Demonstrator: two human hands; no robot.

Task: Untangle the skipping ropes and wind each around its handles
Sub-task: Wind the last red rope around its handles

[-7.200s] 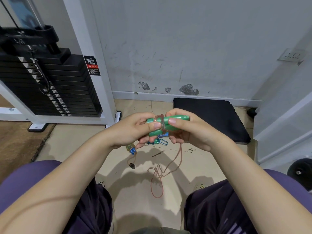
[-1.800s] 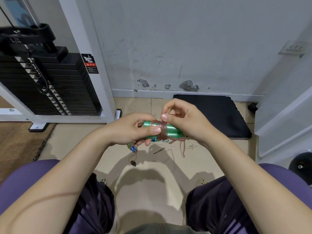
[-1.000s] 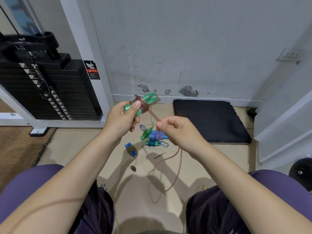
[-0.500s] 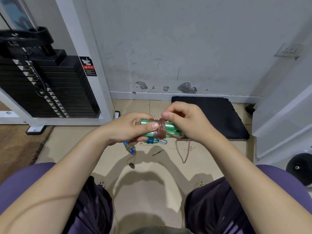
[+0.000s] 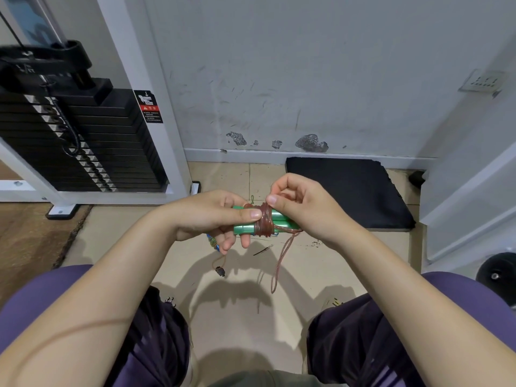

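Left of my hands the weight stack (image 5: 83,141) crowded the edge, with bare floor tile (image 5: 240,311) open below them. My left hand (image 5: 212,219) gripped the green handles (image 5: 245,229) level, thumb pressed beside the brown rope (image 5: 264,222) coils; my right hand (image 5: 301,208) pinched the rope above the handles. It hid their far ends, a slack loop dangling beneath.

Warning sticker (image 5: 148,106) on the weight machine (image 5: 83,141): text unreadable.
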